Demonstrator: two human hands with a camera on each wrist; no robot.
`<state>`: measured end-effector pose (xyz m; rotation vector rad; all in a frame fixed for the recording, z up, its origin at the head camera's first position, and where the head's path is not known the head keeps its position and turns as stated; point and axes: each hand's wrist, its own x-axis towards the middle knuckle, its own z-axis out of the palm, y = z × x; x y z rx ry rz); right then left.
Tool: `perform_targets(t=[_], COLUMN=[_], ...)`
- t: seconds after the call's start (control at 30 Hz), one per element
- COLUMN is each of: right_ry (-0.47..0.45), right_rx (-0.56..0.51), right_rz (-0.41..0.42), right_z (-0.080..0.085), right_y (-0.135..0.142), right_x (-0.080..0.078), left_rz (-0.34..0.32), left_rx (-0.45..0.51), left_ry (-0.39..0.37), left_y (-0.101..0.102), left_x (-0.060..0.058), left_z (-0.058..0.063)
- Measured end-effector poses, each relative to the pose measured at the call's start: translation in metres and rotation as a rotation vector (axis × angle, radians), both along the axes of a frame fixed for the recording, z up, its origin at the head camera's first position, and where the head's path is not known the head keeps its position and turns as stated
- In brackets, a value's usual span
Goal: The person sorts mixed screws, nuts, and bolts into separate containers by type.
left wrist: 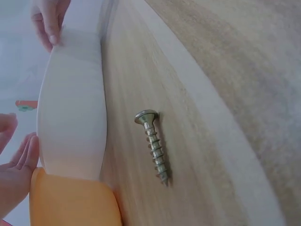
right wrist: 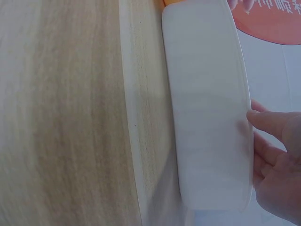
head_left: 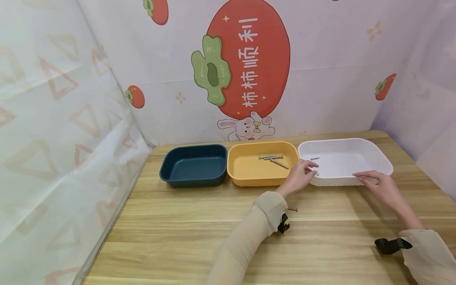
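My left hand (head_left: 300, 174) hovers at the left front corner of the white tray (head_left: 340, 181), thumb and fingers apart with nothing seen between them. A short screw (head_left: 315, 158) lies inside that tray, and a tiny dark thing (head_left: 317, 174), too small to make out, shows by the left fingertips. With thumb outside and fingers inside, my right hand (head_left: 382, 188) pinches the tray's front rim, as the right wrist view also shows. On the table below the left hand lies a brass-coloured screw (left wrist: 154, 148), partly covered by the left sleeve in the head view.
Left of the white tray stands a yellow tray (head_left: 249, 183) with several long screws (head_left: 271, 157) in it. Beside that is a dark blue tray (head_left: 194, 183). All three stand in a row on the wooden table (head_left: 171, 233), before a printed cloth backdrop (head_left: 327, 91).
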<state>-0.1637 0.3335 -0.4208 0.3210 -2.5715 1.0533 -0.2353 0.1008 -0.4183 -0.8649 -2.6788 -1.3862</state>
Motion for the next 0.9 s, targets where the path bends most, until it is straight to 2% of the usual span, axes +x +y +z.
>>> perform_targets(t=[0.17, 0.47, 0.67, 0.77, 0.9], right_ry=[-0.005, -0.010, -0.018, -0.006, 0.000], right_rx=[0.001, 0.009, 0.005, 0.000, -0.004], right_rz=[-0.008, -0.022, -0.024, -0.016, -0.013], right_z=[0.000, -0.002, -0.003, -0.003, -0.003], right_y=[0.000, 0.002, 0.003, 0.002, 0.001], right_x=[0.000, -0.002, -0.003, -0.004, -0.004], left_rz=[-0.091, -0.256, -0.360, -0.402, -0.478], left_rx=[0.040, 0.025, -0.055, -0.133, -0.242], left_ry=[-0.035, -0.126, -0.172, -0.178, -0.232], left_y=[-0.010, -0.039, -0.056, -0.062, -0.069], left_x=[0.004, 0.010, 0.011, 0.011, 0.011], left_z=[0.001, 0.004, 0.005, 0.004, 0.001])
